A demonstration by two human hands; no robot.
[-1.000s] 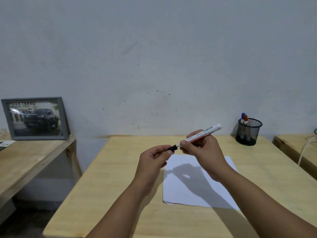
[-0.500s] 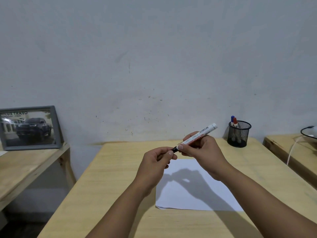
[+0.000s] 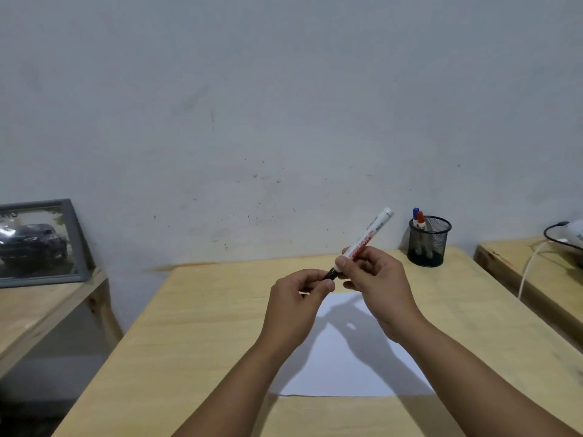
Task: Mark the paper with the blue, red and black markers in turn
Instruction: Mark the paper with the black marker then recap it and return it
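Note:
My right hand [image 3: 377,279] grips the white barrel of the black marker [image 3: 369,234], which tilts up to the right above the wooden table [image 3: 205,326]. My left hand [image 3: 296,298] pinches the marker's black cap [image 3: 331,274] at the lower end. A white sheet of paper [image 3: 350,370] lies flat on the table under both hands, partly in their shadow. At the back right stands a black mesh pen holder [image 3: 429,244] with the blue marker [image 3: 415,213] and the red marker [image 3: 421,218] upright in it.
A framed car picture [image 3: 41,244] leans against the wall on a lower wooden bench at the left. Another wooden surface at the right edge carries a white cable [image 3: 533,266] and a black-corded device [image 3: 568,234]. A grey wall stands behind the table.
The camera view has tilted and shifted. My hands keep the same hold on the marker and its cap, with the barrel now tilted more steeply upward.

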